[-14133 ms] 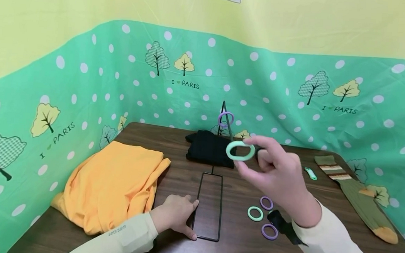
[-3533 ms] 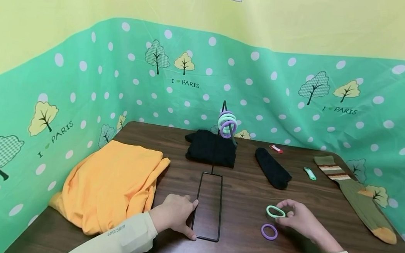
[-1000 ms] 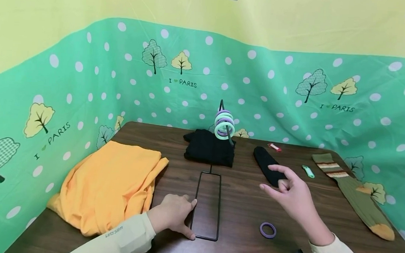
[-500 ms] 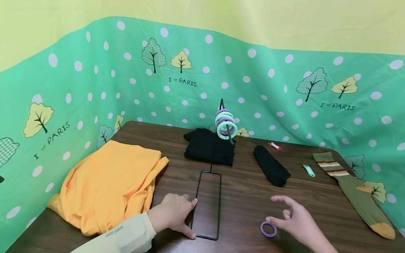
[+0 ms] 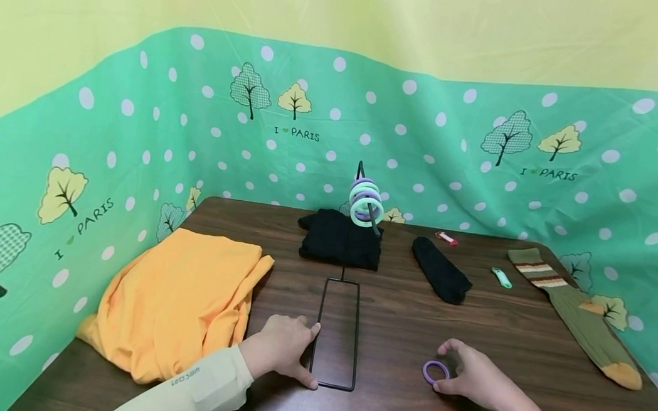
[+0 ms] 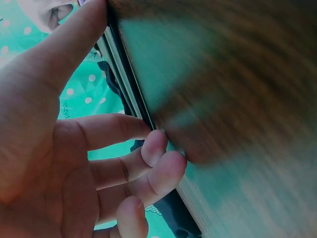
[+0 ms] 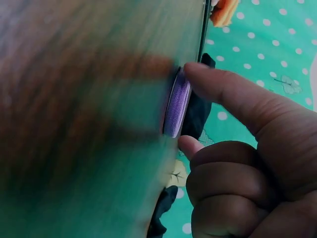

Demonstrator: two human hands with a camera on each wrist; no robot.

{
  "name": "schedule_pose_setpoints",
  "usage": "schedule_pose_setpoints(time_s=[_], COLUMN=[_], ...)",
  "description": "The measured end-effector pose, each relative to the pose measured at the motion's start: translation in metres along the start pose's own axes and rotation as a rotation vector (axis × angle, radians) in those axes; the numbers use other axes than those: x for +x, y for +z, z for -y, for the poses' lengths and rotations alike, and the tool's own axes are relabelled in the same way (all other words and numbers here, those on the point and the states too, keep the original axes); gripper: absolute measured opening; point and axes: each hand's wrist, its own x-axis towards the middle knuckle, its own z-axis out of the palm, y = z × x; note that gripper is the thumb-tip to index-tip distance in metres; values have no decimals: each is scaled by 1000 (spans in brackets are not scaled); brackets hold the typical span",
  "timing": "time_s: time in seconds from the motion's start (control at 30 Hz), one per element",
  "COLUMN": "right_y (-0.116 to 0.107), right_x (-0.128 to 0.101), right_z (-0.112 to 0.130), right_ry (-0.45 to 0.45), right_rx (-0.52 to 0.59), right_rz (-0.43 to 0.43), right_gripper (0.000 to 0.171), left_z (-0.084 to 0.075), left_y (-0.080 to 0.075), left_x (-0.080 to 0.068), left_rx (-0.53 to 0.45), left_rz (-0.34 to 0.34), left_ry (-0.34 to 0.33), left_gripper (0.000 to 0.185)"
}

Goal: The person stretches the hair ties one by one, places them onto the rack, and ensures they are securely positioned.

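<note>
Down at the near edge of the desk (image 5: 402, 310) we see our right hand (image 5: 473, 378) curled around a purple ring (image 5: 435, 371), thumb and fingers pinching it where it lies on the wood; the right wrist view shows the ring (image 7: 177, 104) edge-on with a fingertip (image 7: 198, 74) against it. Our left hand (image 5: 281, 347) rests flat, fingers fairly straight, against the left side of a black wire frame (image 5: 338, 335) lying on the desk, and the left wrist view shows the fingers (image 6: 153, 146) touching that wire (image 6: 126, 82). At the far end of the frame a stand (image 5: 361, 170) carries a stack of green and purple rings (image 5: 366, 203). An orange cloth (image 5: 178, 300) lies just left of the left hand, a black cloth (image 5: 338, 239) behind the frame, a black sock (image 5: 440, 270) and a striped green sock (image 5: 574, 308) to the right.
</note>
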Motion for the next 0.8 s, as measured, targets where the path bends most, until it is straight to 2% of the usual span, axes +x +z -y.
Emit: schedule_pose_setpoints(time_s=[0.17, 0.4, 0.63, 0.8], right_y=[0, 1, 4, 5], right_x=[0, 0, 1, 3], right_z=[0, -2, 2, 6], right_ry=[-4, -78, -101, -113], right_rx=[19, 67, 8, -37], right_rz=[39, 96, 67, 39], right_gripper=[48, 35, 25, 25], left_z=[0, 0, 0, 0], left_y=[0, 0, 0, -1], left_x=[0, 0, -2, -2], left_rx=[4, -4, -6, -1], left_rz=[-6, 2, 1, -8], left_ry=[2, 1, 7, 1], left_gripper=[100, 99, 99, 99])
